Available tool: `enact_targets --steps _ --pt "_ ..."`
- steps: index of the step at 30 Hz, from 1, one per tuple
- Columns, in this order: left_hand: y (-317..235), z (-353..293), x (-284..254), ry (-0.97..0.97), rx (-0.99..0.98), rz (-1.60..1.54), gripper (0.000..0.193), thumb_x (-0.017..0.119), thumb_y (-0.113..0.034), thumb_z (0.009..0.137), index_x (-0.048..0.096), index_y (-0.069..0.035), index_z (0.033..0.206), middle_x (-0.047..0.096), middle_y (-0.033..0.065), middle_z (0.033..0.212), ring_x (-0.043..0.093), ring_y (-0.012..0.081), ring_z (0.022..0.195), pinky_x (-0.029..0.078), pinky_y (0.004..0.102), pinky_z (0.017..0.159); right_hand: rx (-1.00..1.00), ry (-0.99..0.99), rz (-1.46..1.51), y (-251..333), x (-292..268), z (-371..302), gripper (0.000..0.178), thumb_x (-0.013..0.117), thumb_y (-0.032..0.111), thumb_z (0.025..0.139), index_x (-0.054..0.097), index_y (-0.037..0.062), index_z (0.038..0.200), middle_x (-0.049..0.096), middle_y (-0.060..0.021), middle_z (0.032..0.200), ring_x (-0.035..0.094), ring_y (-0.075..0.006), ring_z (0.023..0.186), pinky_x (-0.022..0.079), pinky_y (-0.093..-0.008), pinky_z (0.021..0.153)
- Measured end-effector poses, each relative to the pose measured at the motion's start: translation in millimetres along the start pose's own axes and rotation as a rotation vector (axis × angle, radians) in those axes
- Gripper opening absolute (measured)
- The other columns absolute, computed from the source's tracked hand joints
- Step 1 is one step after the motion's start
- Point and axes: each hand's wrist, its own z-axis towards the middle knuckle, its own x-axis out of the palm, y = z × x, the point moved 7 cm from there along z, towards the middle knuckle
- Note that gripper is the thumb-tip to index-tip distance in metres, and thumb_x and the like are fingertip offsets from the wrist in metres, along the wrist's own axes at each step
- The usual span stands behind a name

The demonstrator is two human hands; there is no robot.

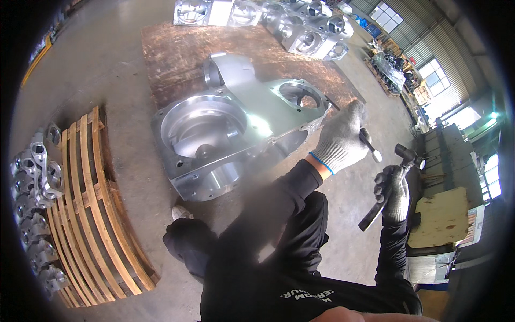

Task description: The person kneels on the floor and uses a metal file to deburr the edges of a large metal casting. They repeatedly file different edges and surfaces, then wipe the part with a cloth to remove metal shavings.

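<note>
A large silvery machined metal casting (268, 110) with wide round openings lies on a brown wooden board. My left hand (343, 137), in a white knit glove with a blue cuff edge, is closed around a chisel-like rod (367, 140). The rod's pale end sticks out toward my right side. Its dark other end points at the casting's right corner; I cannot tell whether it touches. Farther right, my gloved right hand (396, 196) grips a hammer (409, 155) by its dark handle. The hammer head is raised, apart from the rod.
More silvery castings (308, 40) sit on the far side of the worn board (177, 51). At left a slatted wooden pallet (91, 198) stands beside a row of smaller metal parts (37, 214). A bench-like structure with a pale yellow panel (442, 217) is at right.
</note>
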Motion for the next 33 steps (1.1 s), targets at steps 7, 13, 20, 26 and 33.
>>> enact_targets --steps 7,13,20,26,33 --pt "12 -3 -15 -0.115 0.172 -0.306 0.012 0.063 -0.011 0.101 0.055 -0.012 0.094 0.055 -0.0005 0.084 0.057 0.0127 0.07 0.051 0.0303 0.063 -0.153 0.002 -0.182 16 22 11 0.033 0.051 0.037 0.111 0.063 0.007 0.107 0.055 0.0036 0.072 0.044 -0.0032 0.055 0.031 -0.0194 0.05" --pt "-52 -17 -44 0.166 -0.188 -0.903 0.017 0.057 -0.01 0.105 0.058 -0.008 0.122 0.062 0.0067 0.102 0.065 0.0179 0.093 0.058 0.032 0.081 -0.304 0.035 -0.192 -5 79 77 0.026 0.055 0.023 0.109 0.069 0.0043 0.119 0.052 0.008 0.07 0.045 -0.0023 0.057 0.035 -0.0205 0.052" --pt "-112 7 -134 0.041 -0.055 -0.216 0.022 0.06 -0.022 0.104 0.068 -0.002 0.104 0.071 0.0077 0.087 0.07 0.0166 0.077 0.055 0.028 0.069 -0.176 0.239 0.012 -40 140 110 0.023 0.062 0.023 0.106 0.069 0.0071 0.122 0.058 0.0061 0.078 0.052 -0.0041 0.061 0.041 -0.0208 0.054" --pt "-81 46 -152 0.061 -0.052 0.318 0.035 0.06 -0.033 0.101 0.074 -0.001 0.104 0.075 0.0141 0.084 0.073 0.0257 0.082 0.055 0.0377 0.077 -0.122 0.184 -0.022 -46 120 91 0.036 0.059 0.036 0.108 0.067 0.009 0.129 0.051 0.0063 0.069 0.045 -0.0042 0.054 0.035 -0.0219 0.049" --pt "-35 60 -140 0.237 -0.151 0.282 0.032 0.067 -0.035 0.095 0.073 -0.004 0.098 0.072 0.0088 0.079 0.071 0.0265 0.077 0.054 0.0368 0.075 -0.122 0.002 -0.159 -47 63 83 0.036 0.057 0.032 0.109 0.065 0.0045 0.129 0.053 0.0048 0.068 0.045 -0.0039 0.052 0.033 -0.022 0.045"
